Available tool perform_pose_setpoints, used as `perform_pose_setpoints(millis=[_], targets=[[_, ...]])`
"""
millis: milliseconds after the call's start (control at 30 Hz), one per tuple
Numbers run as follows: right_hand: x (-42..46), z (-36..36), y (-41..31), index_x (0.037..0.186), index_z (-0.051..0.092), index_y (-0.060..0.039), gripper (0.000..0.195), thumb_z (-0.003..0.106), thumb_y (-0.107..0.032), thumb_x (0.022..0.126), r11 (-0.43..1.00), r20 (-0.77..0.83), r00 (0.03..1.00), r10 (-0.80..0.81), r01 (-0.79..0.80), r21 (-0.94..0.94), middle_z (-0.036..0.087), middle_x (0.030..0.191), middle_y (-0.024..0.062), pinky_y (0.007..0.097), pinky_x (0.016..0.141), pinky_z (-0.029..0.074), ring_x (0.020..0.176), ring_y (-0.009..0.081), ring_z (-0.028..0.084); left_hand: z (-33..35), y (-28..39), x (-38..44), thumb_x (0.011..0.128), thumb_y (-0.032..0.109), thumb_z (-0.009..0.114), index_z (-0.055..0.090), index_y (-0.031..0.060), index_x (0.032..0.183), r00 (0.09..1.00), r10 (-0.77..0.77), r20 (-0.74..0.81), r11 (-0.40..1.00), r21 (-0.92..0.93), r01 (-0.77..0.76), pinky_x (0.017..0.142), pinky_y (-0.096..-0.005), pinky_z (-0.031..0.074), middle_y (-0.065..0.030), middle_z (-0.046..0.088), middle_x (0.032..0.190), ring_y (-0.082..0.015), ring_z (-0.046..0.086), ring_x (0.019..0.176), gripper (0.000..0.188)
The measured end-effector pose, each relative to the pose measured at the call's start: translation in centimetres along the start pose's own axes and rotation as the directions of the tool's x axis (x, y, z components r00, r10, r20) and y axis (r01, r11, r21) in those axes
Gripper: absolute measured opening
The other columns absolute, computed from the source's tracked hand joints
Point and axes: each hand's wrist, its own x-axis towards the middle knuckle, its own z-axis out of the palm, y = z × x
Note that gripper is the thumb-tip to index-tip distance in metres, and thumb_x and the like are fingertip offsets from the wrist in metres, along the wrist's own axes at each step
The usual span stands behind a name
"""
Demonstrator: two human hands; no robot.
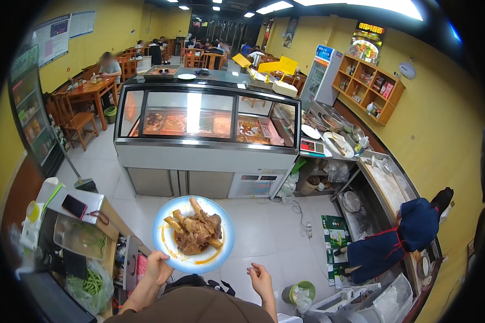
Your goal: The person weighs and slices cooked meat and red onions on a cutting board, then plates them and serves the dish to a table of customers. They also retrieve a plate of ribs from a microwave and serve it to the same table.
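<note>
My left hand (158, 267) grips the lower left rim of a white plate with a blue edge (161, 230), its thumb over the rim. On the plate lie cooked meat pieces on bones (194, 232), with brown sauce around them. Lower right of the plate, my right hand (260, 278) holds nothing, its fingers partly spread and not touching the plate. Beyond the plate stands a glass-fronted food display counter (206, 157) with trays of food inside.
At the left, a cabinet top (91, 206) bears a phone (74, 206); a bag of green beans (89, 280) lies below. A green bin (307, 288) stands at lower right. A person in dark blue (388, 242) leans at the floured worktable (388, 177). A power strip (308, 229) lies on the floor.
</note>
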Motion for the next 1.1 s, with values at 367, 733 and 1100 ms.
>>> perform_pose_setpoints(millis=[367,733,1100], targets=[[15.9,-10.0,7.0,0.121,0.058,0.0093,0.030,0.059,-0.009,0.097,0.964,-0.355,0.899,0.258,-0.262,0.037,0.072,0.099,0.0170,0.0300,0.080,0.056,0.089,0.0196,0.071,6.3,-5.1,27.3,0.075,0.005,0.052,0.045,-0.0034,0.138,0.995,-0.104,0.001,0.994,0.028,0.104,0.108,-0.0501,0.044,-0.0183,0.056,0.136,-0.0334,0.056,0.126,0.063],[53.5,-23.2,-6.6,0.119,0.063,0.0033,0.028,0.061,-0.013,0.096,0.969,-0.128,0.978,-0.163,0.134,-0.206,0.071,0.105,0.0194,0.0364,0.086,0.054,0.098,0.0274,0.071,14.6,-12.2,44.5,0.074,0.006,0.051,0.044,-0.0033,0.139,0.988,0.099,-0.114,0.992,-0.069,-0.108,0.110,-0.0497,0.045,-0.0187,0.056,0.137,-0.0346,0.055,0.127,0.066],[82.4,-21.4,-23.0,0.119,0.062,0.0031,0.027,0.064,-0.005,0.093,0.659,0.411,0.693,-0.593,0.711,-0.247,0.068,0.107,0.0154,0.0336,0.089,0.053,0.101,0.0246,0.069,17.5,-15.6,61.2,0.072,0.005,0.051,0.044,-0.0042,0.137,0.909,0.283,-0.305,0.946,-0.065,-0.317,0.106,-0.0502,0.049,-0.0201,0.054,0.137,-0.0358,0.055,0.126,0.066]])
